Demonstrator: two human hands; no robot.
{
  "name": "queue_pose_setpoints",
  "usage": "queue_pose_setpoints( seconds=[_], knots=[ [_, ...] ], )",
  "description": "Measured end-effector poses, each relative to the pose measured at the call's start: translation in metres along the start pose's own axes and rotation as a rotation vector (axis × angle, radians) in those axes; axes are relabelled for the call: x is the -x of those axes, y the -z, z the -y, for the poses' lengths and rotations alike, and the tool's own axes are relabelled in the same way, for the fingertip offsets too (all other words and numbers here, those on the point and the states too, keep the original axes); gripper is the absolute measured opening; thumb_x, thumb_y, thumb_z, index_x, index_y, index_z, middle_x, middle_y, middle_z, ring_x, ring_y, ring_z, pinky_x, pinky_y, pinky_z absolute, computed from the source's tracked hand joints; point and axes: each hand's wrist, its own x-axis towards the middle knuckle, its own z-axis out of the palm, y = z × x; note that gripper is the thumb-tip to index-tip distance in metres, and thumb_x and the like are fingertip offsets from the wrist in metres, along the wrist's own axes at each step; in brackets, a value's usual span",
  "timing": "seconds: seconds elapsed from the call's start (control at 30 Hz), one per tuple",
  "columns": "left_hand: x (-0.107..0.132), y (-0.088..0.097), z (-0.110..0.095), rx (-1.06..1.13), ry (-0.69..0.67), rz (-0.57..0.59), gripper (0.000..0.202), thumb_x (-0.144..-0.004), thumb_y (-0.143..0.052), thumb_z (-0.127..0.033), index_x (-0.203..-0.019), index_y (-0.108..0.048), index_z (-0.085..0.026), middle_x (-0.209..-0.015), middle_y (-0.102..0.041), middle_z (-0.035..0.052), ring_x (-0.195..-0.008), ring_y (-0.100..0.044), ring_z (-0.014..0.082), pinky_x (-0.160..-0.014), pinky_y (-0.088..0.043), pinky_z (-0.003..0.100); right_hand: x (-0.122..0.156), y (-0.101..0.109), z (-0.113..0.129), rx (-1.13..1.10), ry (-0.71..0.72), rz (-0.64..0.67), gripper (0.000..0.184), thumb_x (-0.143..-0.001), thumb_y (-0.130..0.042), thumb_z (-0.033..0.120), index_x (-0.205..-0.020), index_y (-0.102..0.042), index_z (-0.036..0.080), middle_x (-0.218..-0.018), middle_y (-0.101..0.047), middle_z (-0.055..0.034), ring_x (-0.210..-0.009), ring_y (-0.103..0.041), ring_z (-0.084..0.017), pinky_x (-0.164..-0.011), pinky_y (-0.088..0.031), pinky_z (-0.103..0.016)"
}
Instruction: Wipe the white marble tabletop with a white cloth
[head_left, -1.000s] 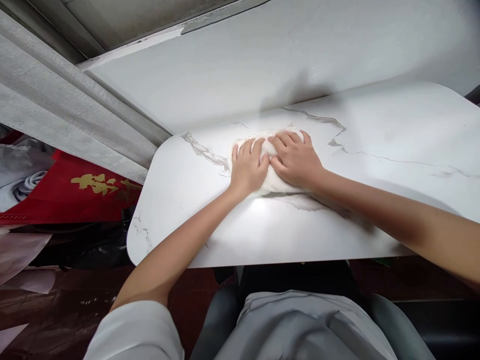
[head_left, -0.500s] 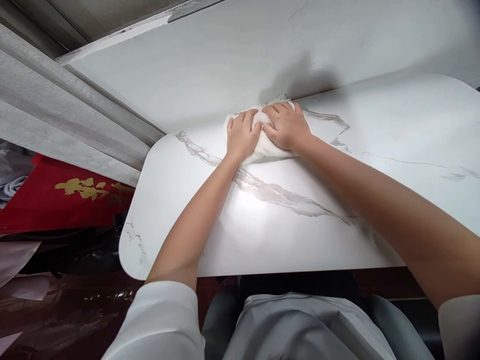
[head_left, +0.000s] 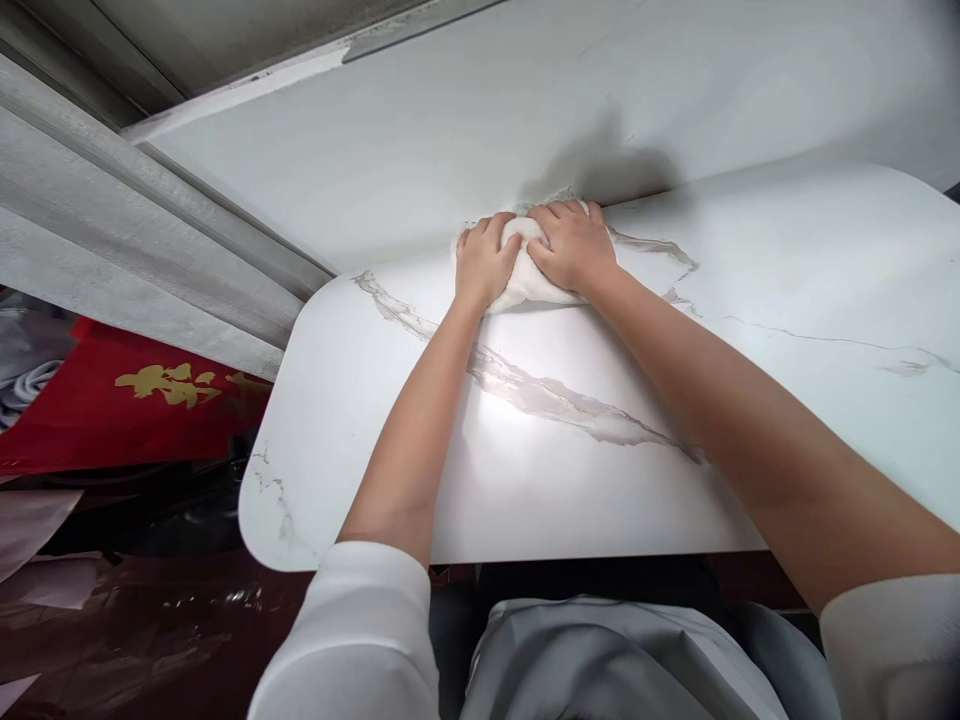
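A bunched white cloth lies on the white marble-patterned tabletop, close to its back edge. My left hand grips the cloth's left part, fingers curled over its far side. On the right part, my right hand presses down with its fingers bent over the top. The two thumbs point toward each other, with a bulge of cloth showing between them. Both arms reach forward nearly straight. The fingertips and the underside of the cloth are partly hidden.
A pale upright panel stands directly behind the tabletop. Grey ridged boards run along the left. A red fabric with gold lettering hangs lower left, above a dark reddish floor.
Both forearms have drawn a little closer together, and the cloth looks slightly more squeezed between my hands. The view has shifted slightly. Both hands stay on the cloth.
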Motion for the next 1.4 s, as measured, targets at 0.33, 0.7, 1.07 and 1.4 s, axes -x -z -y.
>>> queue_pose_setpoints(
  seconds=[0.33, 0.7, 1.07, 1.4],
  knots=[
    [0.025, 0.003, -0.013, -0.036, 0.039, 0.007, 0.036, -0.1, -0.04, -0.025, -0.133, -0.056, -0.023, -0.138, -0.06, 0.005, -0.133, -0.05, 0.0187, -0.121, -0.024, 0.037, 0.019, 0.001, -0.002, -0.001, 0.058, -0.018, 0.051, -0.091, -0.032, 0.024, -0.135, -0.054, 0.013, -0.136, -0.056, -0.0145, -0.128, -0.044, -0.033, -0.113, -0.023, -0.057],
    [0.079, 0.007, -0.041, -0.019, 0.061, 0.043, 0.038, -0.1, -0.038, -0.026, -0.135, -0.053, -0.026, -0.143, -0.057, 0.0028, -0.138, -0.044, 0.0158, -0.126, -0.017, 0.042, 0.076, 0.025, 0.003, 0.023, 0.077, 0.028, 0.053, -0.091, -0.032, 0.023, -0.139, -0.052, 0.011, -0.14, -0.054, -0.013, -0.13, -0.045, -0.03, -0.116, -0.023, -0.054],
    [0.178, 0.017, -0.095, -0.11, -0.07, 0.164, 0.047, -0.1, -0.042, -0.03, -0.144, -0.046, -0.015, -0.15, -0.048, 0.0114, -0.146, -0.035, 0.0227, -0.127, -0.015, 0.049, 0.194, 0.063, 0.006, 0.149, 0.161, -0.013, 0.054, -0.096, -0.025, 0.028, -0.137, -0.053, 0.007, -0.14, -0.054, -0.0158, -0.132, -0.045, -0.03, -0.114, -0.027, -0.055],
    [0.218, 0.023, -0.125, -0.042, -0.104, 0.265, 0.052, -0.099, -0.037, -0.036, -0.147, -0.042, -0.016, -0.154, -0.041, 0.017, -0.15, -0.028, 0.026, -0.128, -0.011, 0.054, 0.245, 0.082, 0.006, 0.137, 0.114, 0.024, 0.056, -0.091, -0.03, 0.034, -0.141, -0.052, 0.022, -0.142, -0.053, -0.0124, -0.135, -0.045, -0.031, -0.115, -0.027, -0.056]
  ],
)
